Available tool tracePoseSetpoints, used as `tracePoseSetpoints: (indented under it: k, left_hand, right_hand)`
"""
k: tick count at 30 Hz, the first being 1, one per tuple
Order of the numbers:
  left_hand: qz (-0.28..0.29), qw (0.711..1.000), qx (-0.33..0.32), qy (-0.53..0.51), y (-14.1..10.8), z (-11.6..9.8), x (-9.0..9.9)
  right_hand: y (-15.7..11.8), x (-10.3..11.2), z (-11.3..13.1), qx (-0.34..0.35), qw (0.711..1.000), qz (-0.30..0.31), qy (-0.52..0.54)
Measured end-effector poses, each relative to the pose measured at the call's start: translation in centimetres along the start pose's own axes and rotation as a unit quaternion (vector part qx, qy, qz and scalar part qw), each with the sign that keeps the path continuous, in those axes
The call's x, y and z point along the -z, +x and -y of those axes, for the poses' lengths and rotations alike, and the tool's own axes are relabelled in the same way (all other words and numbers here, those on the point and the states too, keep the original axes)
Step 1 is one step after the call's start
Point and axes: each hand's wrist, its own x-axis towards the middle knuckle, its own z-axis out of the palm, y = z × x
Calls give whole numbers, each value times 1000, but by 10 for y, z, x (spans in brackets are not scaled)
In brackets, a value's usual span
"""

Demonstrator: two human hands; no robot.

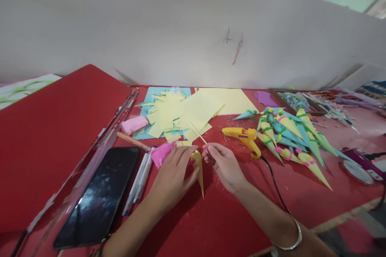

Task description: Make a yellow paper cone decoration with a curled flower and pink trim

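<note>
A yellow paper cone (198,170) lies on the red table with its tip toward me. My left hand (177,166) rests against the cone's left side, thumb and fingers around its wide end. Just right of the cone, my right hand (222,164) pinches a thin pale stick (198,133), which points up and left; a small pink bit shows at its fingertips. Bright pink clay in plastic (161,154) sits beside my left fingers. To the right lies a yellow glue gun (245,136).
Yellow and blue decorated cones (289,130) are piled at the right. Paper sheets (193,108) lie behind my hands. A black phone (101,196), white markers (140,180) and a pink packet (134,124) are at the left. The gun's black cord (276,186) passes near my right forearm.
</note>
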Motion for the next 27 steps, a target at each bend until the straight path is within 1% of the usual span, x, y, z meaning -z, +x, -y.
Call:
tracePoseSetpoints:
  k: [3, 8, 11, 17, 21, 24, 27]
  left_hand:
    - [8, 1000, 12, 15, -2, 1, -2]
    - [21, 999, 41, 9, -4, 2, -5]
    - [40, 997, 61, 11, -4, 0, -7]
    - [64, 992, 105, 20, -5, -2, -9]
    - [78, 989, 124, -9, -4, -2, -11]
    - [66, 989, 120, -46, -5, -1, -11]
    - [41, 989, 109, -93, -5, -1, -13]
  right_hand:
    - [1, 0, -1, 2, 1000, -3, -9]
    - [1, 1, -1, 18, 1000, 10, -23]
    - [1, 1, -1, 28, 999, 1, -28]
    - [4, 2, -3, 32, 996, -26, -76]
    - [5, 5, -4, 40, 996, -17, -80]
    - [5, 5, -3, 51, 995, -13, -87]
    - [4, 4, -2, 53, 993, -26, -106]
